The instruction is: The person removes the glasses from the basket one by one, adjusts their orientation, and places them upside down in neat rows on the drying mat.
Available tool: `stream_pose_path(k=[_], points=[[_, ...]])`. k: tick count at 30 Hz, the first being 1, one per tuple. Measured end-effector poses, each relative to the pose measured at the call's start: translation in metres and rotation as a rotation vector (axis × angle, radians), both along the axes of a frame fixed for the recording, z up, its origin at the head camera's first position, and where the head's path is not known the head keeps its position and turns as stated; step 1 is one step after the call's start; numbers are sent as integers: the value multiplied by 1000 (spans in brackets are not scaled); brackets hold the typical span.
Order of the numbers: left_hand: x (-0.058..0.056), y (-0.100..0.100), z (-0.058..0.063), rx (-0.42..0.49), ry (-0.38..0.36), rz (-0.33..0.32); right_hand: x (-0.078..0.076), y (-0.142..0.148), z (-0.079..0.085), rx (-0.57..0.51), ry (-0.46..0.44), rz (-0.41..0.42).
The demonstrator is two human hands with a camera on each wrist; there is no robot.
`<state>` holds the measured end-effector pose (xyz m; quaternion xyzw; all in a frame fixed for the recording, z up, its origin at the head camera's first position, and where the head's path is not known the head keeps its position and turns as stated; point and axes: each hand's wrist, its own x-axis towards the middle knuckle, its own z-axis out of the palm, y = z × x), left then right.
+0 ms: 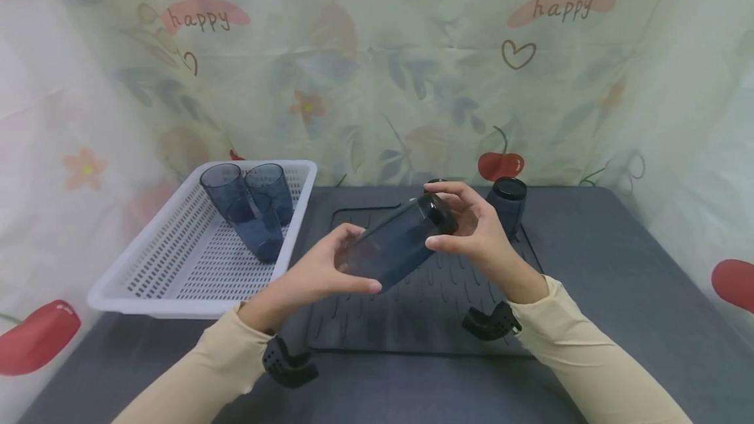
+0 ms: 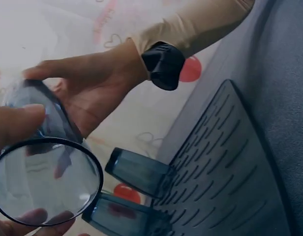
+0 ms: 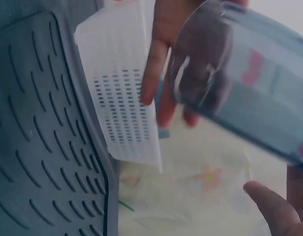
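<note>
A tinted blue drinking glass (image 1: 391,241) is held in the air, tilted, its dark base up to the right and its open rim down to the left. My left hand (image 1: 321,267) holds it around the rim end, thumb on the near side. My right hand (image 1: 480,228) grips the base end between thumb and fingers. In the left wrist view, the round rim of the glass (image 2: 101,172) faces the camera. Beneath the hands lies a dark ridged drying mat (image 1: 383,335). Two similar glasses stand upside down on its far part; one glass (image 1: 508,205) shows behind my right hand, the other is mostly hidden.
On the left stands a white perforated basket (image 1: 141,306) with three blue glasses (image 1: 259,228) leaning in its far right part. The grey table (image 1: 612,267) extends to the right. A patterned curtain (image 1: 377,84) closes off the back and sides.
</note>
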<state>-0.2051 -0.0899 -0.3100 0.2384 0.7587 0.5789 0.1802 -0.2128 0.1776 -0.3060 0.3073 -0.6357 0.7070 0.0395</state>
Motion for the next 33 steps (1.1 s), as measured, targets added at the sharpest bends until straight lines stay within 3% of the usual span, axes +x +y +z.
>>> stream_pose_path(k=[4, 8, 14, 18, 21, 28, 33], points=[[-1, 8, -6, -113, 21, 8, -1, -4, -2, -33, 11, 13], [0, 14, -10, -158, 18, 29, -1, -7, -4, -41, 20, 17], [1, 12, -12, -170, 13, 86, -2, -8, -6, 58, -24, -41], [0, 6, -14, -226, 42, 87, -3, -7, -8, 128, -45, -94], [0, 1, -15, -283, 55, 28, -4, -7, -9, 164, -58, -116], [4, -5, -14, -349, 27, -260, -8, -7, -7, 202, -74, -101], [8, -4, -15, -412, -2, -347, -10, -8, -2, 216, -86, -97]])
